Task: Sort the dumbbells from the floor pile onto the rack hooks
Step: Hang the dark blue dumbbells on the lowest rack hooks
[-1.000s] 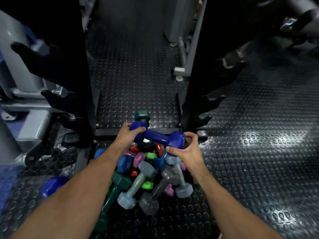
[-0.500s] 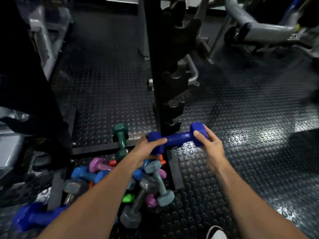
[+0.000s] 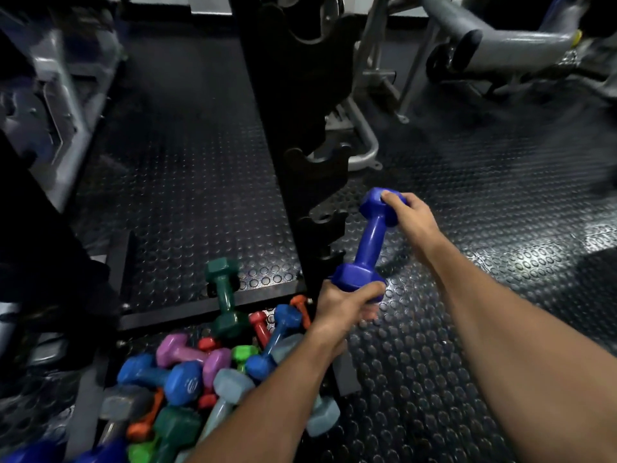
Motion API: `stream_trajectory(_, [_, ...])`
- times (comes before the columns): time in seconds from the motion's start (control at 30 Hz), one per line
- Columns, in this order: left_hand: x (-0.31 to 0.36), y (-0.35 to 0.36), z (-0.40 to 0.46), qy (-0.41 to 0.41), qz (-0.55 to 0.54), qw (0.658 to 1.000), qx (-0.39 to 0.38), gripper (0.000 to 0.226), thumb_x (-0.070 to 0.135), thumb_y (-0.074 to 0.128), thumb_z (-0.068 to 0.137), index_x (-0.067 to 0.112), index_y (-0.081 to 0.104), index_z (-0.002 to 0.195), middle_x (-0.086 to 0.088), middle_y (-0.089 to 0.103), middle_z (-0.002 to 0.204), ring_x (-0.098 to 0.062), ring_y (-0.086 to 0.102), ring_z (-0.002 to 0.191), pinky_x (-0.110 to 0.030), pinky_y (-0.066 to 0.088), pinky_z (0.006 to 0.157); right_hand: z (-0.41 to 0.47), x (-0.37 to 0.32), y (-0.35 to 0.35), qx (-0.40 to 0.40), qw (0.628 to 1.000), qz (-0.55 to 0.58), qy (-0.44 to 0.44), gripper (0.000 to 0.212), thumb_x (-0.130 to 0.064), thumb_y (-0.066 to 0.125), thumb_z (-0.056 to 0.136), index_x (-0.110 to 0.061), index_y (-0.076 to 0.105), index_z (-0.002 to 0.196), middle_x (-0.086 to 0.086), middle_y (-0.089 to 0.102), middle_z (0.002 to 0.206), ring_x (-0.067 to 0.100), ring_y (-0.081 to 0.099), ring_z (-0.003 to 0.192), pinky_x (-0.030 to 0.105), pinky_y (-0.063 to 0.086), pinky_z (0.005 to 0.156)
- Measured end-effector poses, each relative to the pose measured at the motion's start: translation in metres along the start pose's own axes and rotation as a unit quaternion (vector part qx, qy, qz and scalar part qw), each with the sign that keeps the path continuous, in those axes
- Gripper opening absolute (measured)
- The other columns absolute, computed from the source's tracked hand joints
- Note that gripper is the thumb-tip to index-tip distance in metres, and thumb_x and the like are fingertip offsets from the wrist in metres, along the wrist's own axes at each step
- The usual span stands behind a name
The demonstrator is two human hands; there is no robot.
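Observation:
I hold a dark blue dumbbell [image 3: 371,243] in the air, tilted with one end far and one end near. My left hand [image 3: 344,304] grips its near head and my right hand [image 3: 409,212] grips its far head. It hangs just right of the black rack upright [image 3: 283,135], close to the low hooks [image 3: 325,225]. The floor pile [image 3: 200,372] of green, purple, blue, grey, red and orange dumbbells lies at the lower left, partly hidden by my left forearm.
A dark green dumbbell [image 3: 224,295] leans over the rack's base bar [image 3: 187,312]. A second black upright [image 3: 40,235] stands at the left. Grey gym machines [image 3: 494,45] fill the back right. Studded rubber floor [image 3: 467,295] spreads out to the right.
The blue dumbbell has swung from lying level to nearly end-on, and has moved right of the upright. My right hand went up and away, my left hand came down toward me.

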State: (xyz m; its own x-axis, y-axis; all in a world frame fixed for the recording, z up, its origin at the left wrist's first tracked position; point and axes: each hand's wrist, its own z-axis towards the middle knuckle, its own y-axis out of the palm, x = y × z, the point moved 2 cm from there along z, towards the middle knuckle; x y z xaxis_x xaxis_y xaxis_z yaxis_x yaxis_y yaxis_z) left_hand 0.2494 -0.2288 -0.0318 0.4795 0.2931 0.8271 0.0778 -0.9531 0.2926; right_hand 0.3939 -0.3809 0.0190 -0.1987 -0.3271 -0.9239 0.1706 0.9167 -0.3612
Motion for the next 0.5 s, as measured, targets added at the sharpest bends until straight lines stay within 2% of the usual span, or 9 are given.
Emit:
stream_trajectory(0.1, [-0.002,-0.001,0.013,-0.007,0.035,0.999,0.040,0.073,0.045,0.094,0.055,0.009,0.065,0.111,-0.014,0.078,0.088,-0.021,0.074,0.070,-0.041,0.064,0.077,0.013,-0.002,0.014,-0.024,0.999,0.009,0.019,0.035,-0.046,0.067,0.094,-0.016,0.067,0.111,0.002,0.068,0.101,0.015,0.062,0.085,0.034,0.054,0.080])
stream_trajectory(0.17, [-0.001,-0.004,0.018,-0.012,0.081,0.994,0.078,0.093,0.068,0.092,0.037,0.014,0.067,0.109,-0.007,0.077,0.087,-0.016,0.070,0.068,-0.037,0.063,0.074,0.019,-0.001,0.025,-0.024,0.999,0.020,0.015,0.028,-0.044,0.070,0.092,-0.017,0.067,0.099,0.002,0.066,0.094,0.016,0.061,0.084,0.038,0.055,0.080])
stream_trajectory(0.23, [-0.001,-0.004,0.022,-0.011,0.108,0.989,0.103,0.104,0.082,0.084,0.025,0.017,0.070,0.105,-0.005,0.076,0.089,-0.018,0.070,0.072,-0.039,0.062,0.076,0.023,0.001,0.034,-0.021,0.999,0.040,0.023,0.028,-0.042,0.071,0.093,-0.016,0.065,0.101,0.001,0.065,0.093,0.017,0.062,0.086,0.040,0.056,0.081])
stream_trajectory(0.3, [0.000,-0.003,0.023,-0.003,0.108,0.988,0.106,0.088,0.078,0.085,0.034,0.019,0.072,0.099,-0.005,0.077,0.086,-0.020,0.072,0.074,-0.042,0.063,0.077,0.025,-0.001,0.041,-0.025,0.996,0.076,0.040,0.025,-0.038,0.068,0.097,-0.015,0.065,0.105,0.003,0.068,0.097,0.018,0.065,0.088,0.039,0.056,0.082])
stream_trajectory(0.37, [0.002,0.001,0.022,-0.001,0.090,0.990,0.104,0.067,0.069,0.082,0.047,0.019,0.074,0.091,-0.004,0.078,0.078,-0.018,0.073,0.068,-0.040,0.063,0.074,0.029,-0.001,0.046,-0.039,0.991,0.114,0.049,0.020,-0.035,0.063,0.100,-0.016,0.070,0.104,0.003,0.070,0.096,0.019,0.067,0.088,0.034,0.057,0.077])
stream_trajectory(0.5, [0.010,0.006,0.027,-0.005,0.050,0.993,0.104,0.058,0.063,0.081,0.053,0.014,0.076,0.084,-0.008,0.076,0.067,-0.020,0.070,0.058,-0.043,0.063,0.072,0.032,-0.003,0.056,-0.076,0.978,0.188,0.057,0.020,-0.032,0.057,0.096,-0.020,0.072,0.094,0.002,0.067,0.086,0.017,0.059,0.080,0.033,0.050,0.078])
